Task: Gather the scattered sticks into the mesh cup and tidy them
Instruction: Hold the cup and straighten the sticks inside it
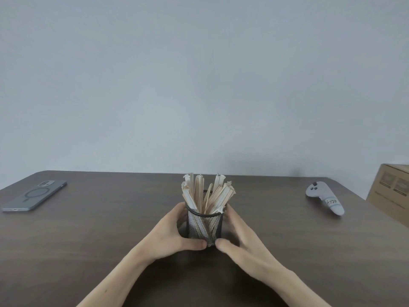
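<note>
A black mesh cup (204, 227) stands upright in the middle of the dark brown table (88, 240). Several pale wooden sticks (207, 192), some in torn paper wrappers, stand inside it and fan out above the rim. My left hand (170, 234) cups the cup's left side, thumb pressed at its base. My right hand (240, 242) cups the right side, thumb meeting the left thumb at the cup's front bottom. No loose sticks show on the table.
A dark blue phone (36, 193) lies face down at the far left. A grey handheld controller (324, 197) lies at the right. A cardboard box (391, 193) sits at the right edge. A plain wall rises behind the table.
</note>
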